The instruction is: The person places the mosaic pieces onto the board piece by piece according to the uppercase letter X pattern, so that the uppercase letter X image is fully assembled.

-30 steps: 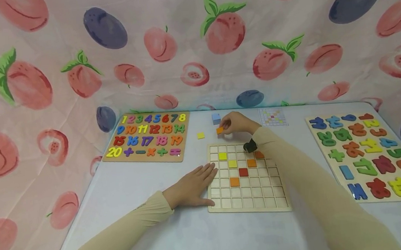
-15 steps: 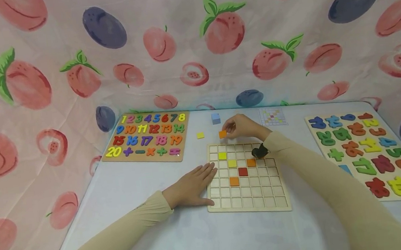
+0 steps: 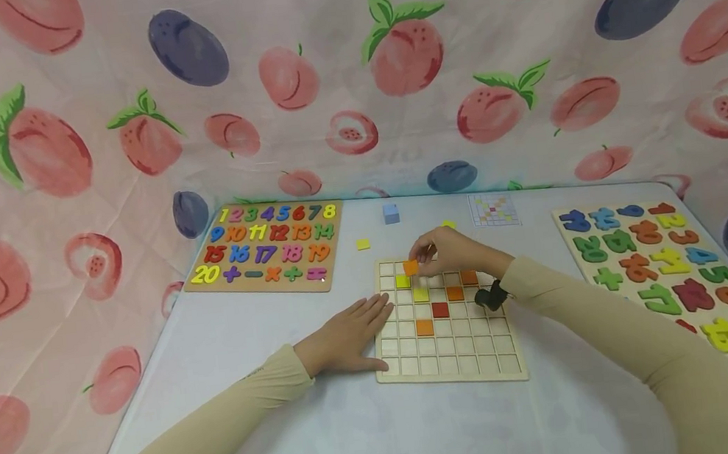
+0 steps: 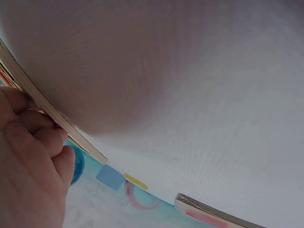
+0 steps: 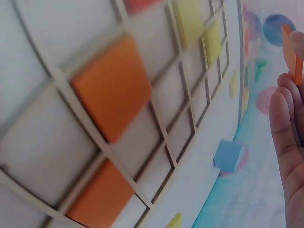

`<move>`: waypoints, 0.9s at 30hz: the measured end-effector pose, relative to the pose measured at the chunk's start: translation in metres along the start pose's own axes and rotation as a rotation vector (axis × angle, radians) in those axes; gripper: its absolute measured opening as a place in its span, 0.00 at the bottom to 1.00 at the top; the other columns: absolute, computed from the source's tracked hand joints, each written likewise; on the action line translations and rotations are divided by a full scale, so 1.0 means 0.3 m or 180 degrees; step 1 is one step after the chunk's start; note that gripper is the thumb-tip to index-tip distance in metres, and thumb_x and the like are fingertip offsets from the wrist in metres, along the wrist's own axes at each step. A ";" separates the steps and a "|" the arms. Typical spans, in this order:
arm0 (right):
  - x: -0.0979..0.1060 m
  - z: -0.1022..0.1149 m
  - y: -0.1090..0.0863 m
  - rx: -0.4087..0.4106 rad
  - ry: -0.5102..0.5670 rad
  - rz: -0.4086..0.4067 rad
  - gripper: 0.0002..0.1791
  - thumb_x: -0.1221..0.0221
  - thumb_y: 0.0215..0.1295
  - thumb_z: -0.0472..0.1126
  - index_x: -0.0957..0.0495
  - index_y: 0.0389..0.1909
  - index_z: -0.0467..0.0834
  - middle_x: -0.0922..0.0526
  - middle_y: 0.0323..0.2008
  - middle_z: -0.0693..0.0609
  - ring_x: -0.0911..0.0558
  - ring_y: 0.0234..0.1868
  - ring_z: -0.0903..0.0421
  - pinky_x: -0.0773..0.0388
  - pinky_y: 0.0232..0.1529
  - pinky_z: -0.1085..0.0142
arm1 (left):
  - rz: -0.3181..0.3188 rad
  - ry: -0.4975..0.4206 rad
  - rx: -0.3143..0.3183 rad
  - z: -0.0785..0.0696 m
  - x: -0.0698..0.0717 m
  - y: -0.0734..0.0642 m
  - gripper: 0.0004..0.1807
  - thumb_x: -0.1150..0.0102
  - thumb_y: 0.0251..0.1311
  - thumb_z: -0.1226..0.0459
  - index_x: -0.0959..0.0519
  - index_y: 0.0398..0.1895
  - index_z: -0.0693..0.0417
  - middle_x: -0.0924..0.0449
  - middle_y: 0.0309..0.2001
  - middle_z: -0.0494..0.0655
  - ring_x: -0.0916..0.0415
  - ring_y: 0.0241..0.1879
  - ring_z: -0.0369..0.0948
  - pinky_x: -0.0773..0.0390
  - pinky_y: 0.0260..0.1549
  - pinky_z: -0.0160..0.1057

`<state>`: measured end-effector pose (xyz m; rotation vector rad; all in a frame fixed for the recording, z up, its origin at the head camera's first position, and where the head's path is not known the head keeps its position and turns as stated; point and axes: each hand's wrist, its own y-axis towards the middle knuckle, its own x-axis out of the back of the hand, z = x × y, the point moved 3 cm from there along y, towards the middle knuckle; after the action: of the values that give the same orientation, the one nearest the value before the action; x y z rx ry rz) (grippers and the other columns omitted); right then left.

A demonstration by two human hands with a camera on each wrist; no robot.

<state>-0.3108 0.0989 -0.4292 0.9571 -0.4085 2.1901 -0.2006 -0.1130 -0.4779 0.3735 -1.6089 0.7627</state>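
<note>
My right hand [image 3: 452,252] pinches an orange square tile [image 3: 411,268] between thumb and fingers, above the far rows of a wooden grid board [image 3: 452,378]. In the right wrist view the held tile [image 5: 289,53] stands tilted at the fingertips. Resting flat, my left hand [image 3: 347,338] touches the board's left edge with fingers spread; in the left wrist view these fingers [image 4: 47,142] lie along that edge. Set in the grid are a red tile [image 3: 440,311], two yellow tiles [image 3: 421,295] and several orange tiles [image 3: 455,294].
Behind the board lie a loose yellow tile [image 3: 363,244], a second yellow tile [image 3: 449,224] partly hidden by my right hand, a blue cube [image 3: 391,214] and a printed grid card [image 3: 495,221]. Number puzzle boards stand at left [image 3: 257,286] and right [image 3: 581,267].
My right hand has carried the orange tile from behind the board toward me, over its far rows. A yellow tile behind that hand has come into view. My left hand stays put.
</note>
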 end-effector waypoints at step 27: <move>-0.147 0.076 -0.128 0.0302 0.0283 0.0504 0.11 0.30 0.50 0.39 0.18 0.35 0.44 0.16 0.31 0.54 0.21 0.30 0.63 0.18 0.37 0.66 | -0.0043 0.0018 -0.0022 0.001 -0.001 0.001 0.54 0.59 0.56 0.30 0.57 0.74 0.57 0.62 0.76 0.52 0.63 0.76 0.45 0.56 0.74 0.42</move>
<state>-0.2506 0.0929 -0.4461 0.9002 -0.3513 2.4045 -0.2008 -0.1131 -0.4784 0.3767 -1.6019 0.7471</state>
